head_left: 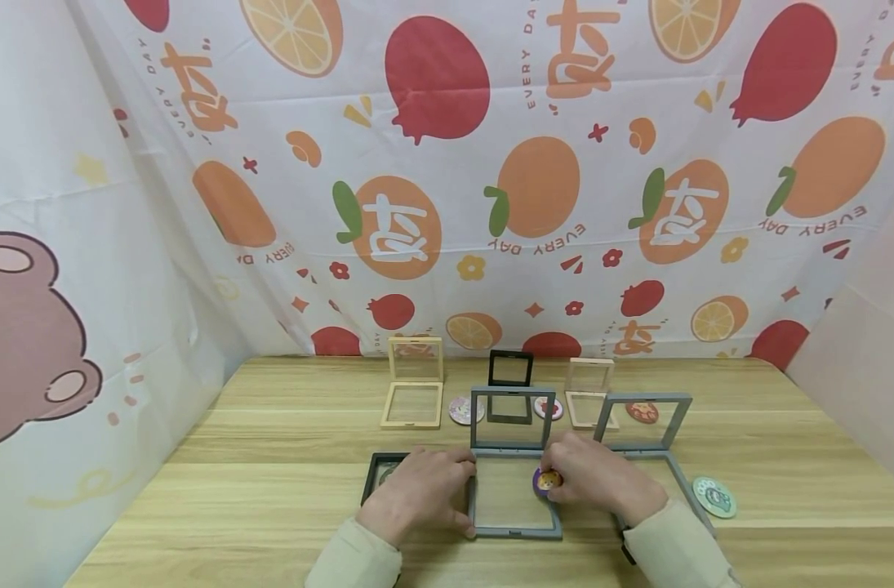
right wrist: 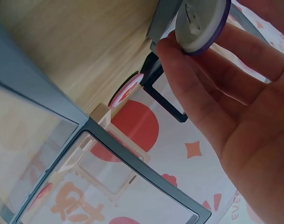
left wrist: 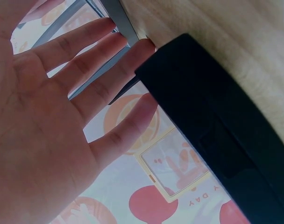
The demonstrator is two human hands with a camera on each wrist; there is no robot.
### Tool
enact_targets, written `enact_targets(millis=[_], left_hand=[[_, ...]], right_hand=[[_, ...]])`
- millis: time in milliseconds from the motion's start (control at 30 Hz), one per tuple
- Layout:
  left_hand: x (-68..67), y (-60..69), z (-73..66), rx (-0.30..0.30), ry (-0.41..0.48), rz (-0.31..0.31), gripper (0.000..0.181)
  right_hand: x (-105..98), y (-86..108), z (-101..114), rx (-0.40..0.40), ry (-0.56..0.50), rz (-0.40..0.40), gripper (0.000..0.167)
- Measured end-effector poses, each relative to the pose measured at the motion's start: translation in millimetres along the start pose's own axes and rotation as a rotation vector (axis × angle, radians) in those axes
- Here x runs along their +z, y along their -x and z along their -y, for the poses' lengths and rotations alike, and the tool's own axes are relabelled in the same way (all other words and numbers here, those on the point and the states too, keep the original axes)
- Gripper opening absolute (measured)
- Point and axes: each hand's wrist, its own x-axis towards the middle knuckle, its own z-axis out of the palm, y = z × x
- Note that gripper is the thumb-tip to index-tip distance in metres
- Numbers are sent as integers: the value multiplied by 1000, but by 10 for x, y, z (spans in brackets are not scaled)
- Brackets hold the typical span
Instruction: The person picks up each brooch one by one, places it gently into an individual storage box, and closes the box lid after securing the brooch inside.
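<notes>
My right hand [head_left: 597, 478] pinches a round purple-rimmed button badge [head_left: 547, 482] over the right side of an open grey display frame [head_left: 516, 532]. The badge's white back with a metal pin faces the right wrist view. The frame lies flat with its clear lid raised at the back. Along its left side rests my left hand [head_left: 424, 494], thumb near the front corner and fingertips farther back; in the left wrist view these fingers are fairly straight. A black frame [head_left: 376, 467] lies partly hidden beneath the left hand.
Another open grey frame [head_left: 685, 482] stands at right, beside a mint-green badge [head_left: 714, 497]. Behind are a cream frame [head_left: 411, 425], a small black frame [head_left: 511, 354] and a pale frame [head_left: 590, 361], with a pink badge [head_left: 463, 411] and an orange-brown badge [head_left: 642, 412]. A printed curtain [head_left: 454, 188] hangs behind.
</notes>
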Motion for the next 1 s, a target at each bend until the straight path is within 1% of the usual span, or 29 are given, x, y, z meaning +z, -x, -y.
enact_targets(millis=[133,300,633,867,1000], left_hand=[[0,4,0,-1,7,-1,62],[0,2,0,0,9,-2,62],[-2,-3,1,2,0,-1,62],[-9,-13,-4,3,-3,0,62],[-5,-7,0,-2,-2,2,62]], right_hand=[[15,-16,8,-18,21,0,11],[29,-37,21,-12,15,9,12],[52,-39,65,-37,58,-14,14],[74,-51,103,-48,126,-39,15],[81,-63,112,-48,115,-39,15]])
